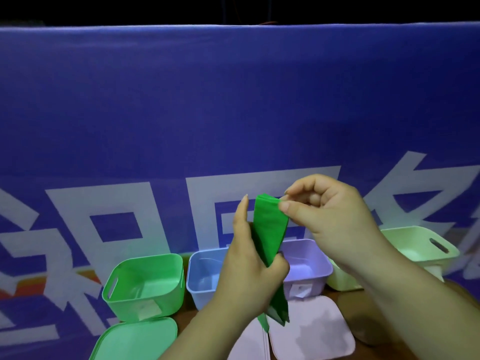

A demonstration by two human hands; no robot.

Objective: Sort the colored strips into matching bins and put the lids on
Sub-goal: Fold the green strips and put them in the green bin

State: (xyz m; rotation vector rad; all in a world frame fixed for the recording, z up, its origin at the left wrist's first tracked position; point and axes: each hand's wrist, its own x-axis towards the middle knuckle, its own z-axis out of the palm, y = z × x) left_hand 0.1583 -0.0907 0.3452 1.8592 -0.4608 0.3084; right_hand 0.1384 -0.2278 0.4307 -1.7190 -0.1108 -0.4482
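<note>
Gripping green strips (pixel 270 229) mid-length: left hand (pixel 246 271), fingers curled round them. Pinching top edge at 1 o'clock: right hand (pixel 335 216), thumb and forefinger. Held upright, airborne; green bin (pixel 145 284) at 8 o'clock.

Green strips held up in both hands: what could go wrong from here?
The right hand pinches only the top edge of the green strips, so a loose layer might slip free.
The left hand holds them roughly above the blue bin and purple bin; a dropped strip could land there instead of the green bin at left.
</note>
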